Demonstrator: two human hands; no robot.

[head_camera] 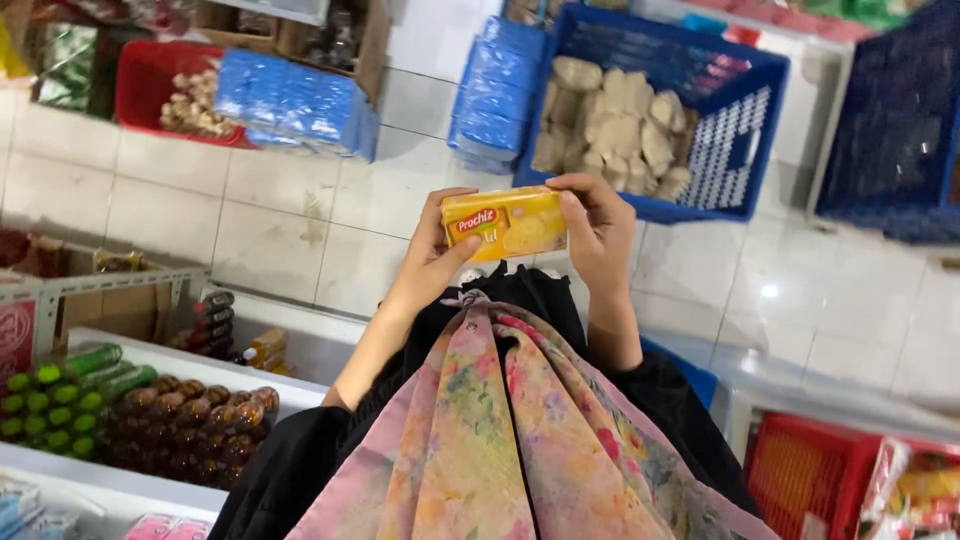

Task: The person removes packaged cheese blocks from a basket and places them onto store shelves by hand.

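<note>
Both hands hold a small yellow box [505, 223] above the white tiled floor [300, 215]. The left hand [432, 262] grips its left end, the right hand [598, 235] its right (fingers curled over the edges), with a blue crate [740, 120] of pale bagged goods beyond.

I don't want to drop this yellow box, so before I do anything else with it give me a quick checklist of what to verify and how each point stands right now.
1. Both hands on the yellow box: ok; left hand at its left end, right hand at its right end.
2. Box held level: ok, only slightly tilted.
3. Printed face in view: ok, turned toward the camera.
4. Scarf away from the box: ok, it hangs below it.
5. Box undamaged: cannot tell, back hidden.
6. Floor below free of items: ok; blue crate stands farther off.
</note>
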